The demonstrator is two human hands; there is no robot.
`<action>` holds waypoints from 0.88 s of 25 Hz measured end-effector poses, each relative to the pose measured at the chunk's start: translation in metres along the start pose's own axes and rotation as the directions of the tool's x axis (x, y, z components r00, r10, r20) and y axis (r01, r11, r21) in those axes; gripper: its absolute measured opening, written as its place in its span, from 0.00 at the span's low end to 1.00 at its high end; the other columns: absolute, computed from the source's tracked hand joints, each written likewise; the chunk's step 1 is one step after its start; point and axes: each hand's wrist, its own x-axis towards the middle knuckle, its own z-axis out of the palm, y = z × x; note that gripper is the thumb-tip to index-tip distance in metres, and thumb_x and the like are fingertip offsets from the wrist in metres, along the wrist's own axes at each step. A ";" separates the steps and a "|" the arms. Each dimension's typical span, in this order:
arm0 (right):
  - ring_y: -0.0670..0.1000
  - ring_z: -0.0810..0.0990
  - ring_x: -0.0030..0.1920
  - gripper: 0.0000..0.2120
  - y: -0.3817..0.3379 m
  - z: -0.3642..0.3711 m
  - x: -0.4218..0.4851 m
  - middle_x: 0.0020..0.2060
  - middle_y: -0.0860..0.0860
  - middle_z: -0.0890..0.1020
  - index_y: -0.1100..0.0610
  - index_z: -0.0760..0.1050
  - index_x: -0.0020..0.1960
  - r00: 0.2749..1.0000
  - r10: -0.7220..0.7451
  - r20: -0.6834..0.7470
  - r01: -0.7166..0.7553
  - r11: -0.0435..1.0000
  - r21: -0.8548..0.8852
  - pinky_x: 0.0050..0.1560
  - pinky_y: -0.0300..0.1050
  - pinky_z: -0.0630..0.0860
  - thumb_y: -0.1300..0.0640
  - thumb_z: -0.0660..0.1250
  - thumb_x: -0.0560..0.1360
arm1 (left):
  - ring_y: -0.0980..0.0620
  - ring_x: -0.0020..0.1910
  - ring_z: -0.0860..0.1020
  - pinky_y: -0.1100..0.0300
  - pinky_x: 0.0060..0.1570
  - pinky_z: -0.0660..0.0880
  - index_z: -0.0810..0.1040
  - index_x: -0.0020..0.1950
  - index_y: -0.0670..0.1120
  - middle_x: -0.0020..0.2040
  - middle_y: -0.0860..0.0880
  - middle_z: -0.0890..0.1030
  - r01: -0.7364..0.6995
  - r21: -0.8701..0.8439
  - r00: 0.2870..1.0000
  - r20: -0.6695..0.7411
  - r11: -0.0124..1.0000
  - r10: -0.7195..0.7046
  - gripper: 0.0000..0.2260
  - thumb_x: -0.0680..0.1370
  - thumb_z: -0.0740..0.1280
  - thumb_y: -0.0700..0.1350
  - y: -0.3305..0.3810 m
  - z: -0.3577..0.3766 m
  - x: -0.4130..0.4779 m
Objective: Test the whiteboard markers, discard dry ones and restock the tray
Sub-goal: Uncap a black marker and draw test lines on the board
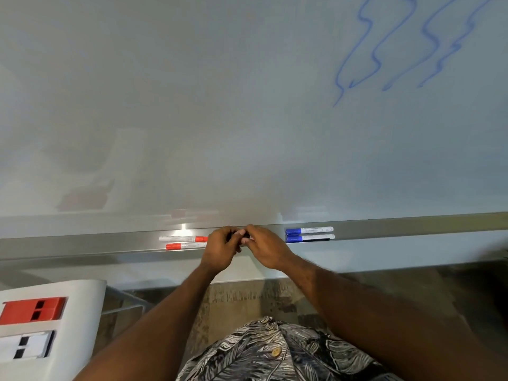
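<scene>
Fingers: L hand, R hand grip marker | red mkrs, blue mkrs flank

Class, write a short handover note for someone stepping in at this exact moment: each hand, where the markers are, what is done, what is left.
Left hand and right hand both grip a dark, black-looking marker above the metal tray; whether its cap is on is hidden.
Two red-capped white markers lie on the tray to the left, two blue-capped white markers to the right.
Done: blue wavy test lines are on the whiteboard.
Left: no black or red marks show, so test those, discard dry ones, restock.
</scene>
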 end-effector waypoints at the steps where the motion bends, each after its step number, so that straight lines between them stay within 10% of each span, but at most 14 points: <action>1: 0.51 0.79 0.50 0.10 0.004 0.001 -0.005 0.53 0.52 0.82 0.53 0.72 0.59 1.000 0.010 -0.007 -0.010 1.000 -0.017 0.53 0.52 0.79 0.49 0.59 0.83 | 0.56 0.30 0.80 0.64 0.33 0.77 0.83 0.45 0.44 0.34 0.48 0.83 0.017 -0.005 1.000 0.026 1.000 -0.017 0.10 0.81 0.65 0.47 -0.002 0.003 -0.001; 13: 0.51 0.81 0.55 0.18 0.041 -0.010 -0.037 0.59 0.52 0.81 0.53 0.68 0.67 0.978 0.204 0.050 -0.207 0.974 0.088 0.54 0.41 0.76 0.46 0.62 0.81 | 0.55 0.34 0.81 0.62 0.39 0.76 0.82 0.50 0.42 0.40 0.46 0.84 0.051 0.055 0.990 0.128 0.997 -0.058 0.07 0.78 0.70 0.45 0.000 0.027 0.011; 22: 0.47 0.81 0.43 0.12 0.058 -0.027 -0.064 0.46 0.51 0.80 0.57 0.72 0.59 0.952 0.288 -0.103 -0.241 0.914 0.327 0.38 0.31 0.77 0.54 0.69 0.78 | 0.52 0.50 0.80 0.59 0.50 0.76 0.83 0.56 0.50 0.53 0.52 0.82 -0.100 0.544 0.992 0.124 0.833 0.038 0.08 0.76 0.72 0.46 -0.014 0.047 0.030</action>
